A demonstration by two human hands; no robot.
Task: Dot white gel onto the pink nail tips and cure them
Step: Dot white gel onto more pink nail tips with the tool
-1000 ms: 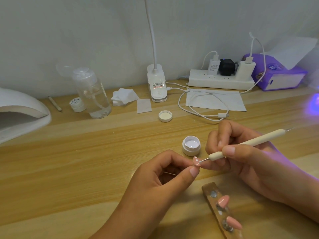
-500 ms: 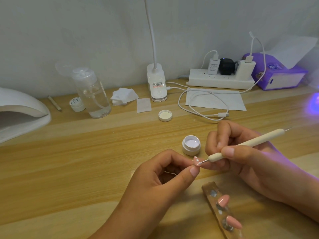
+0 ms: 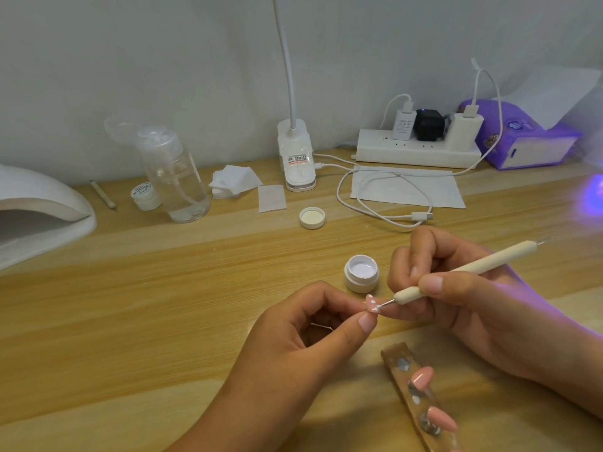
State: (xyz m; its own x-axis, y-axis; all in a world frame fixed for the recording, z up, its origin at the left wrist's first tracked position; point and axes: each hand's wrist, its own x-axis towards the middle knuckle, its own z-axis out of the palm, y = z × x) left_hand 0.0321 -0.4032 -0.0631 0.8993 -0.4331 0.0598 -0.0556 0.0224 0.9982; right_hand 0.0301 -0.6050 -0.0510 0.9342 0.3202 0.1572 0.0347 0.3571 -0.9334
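Dotting is advancing down the pink nail tip [image 3: 371, 303]
The left hand [image 3: 293, 337] is pinching it near the gel pot [image 3: 361, 274]; the right hand [image 3: 473, 305] is gripping the dotting tool [image 3: 489, 262], whose point is touching lower than a second ago, another dot likely being laid

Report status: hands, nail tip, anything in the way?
Left hand pinches pink nail tip, white dots on it. Right hand grips dotting tool, point touching the tip. Open gel pot close behind, nothing blocking.
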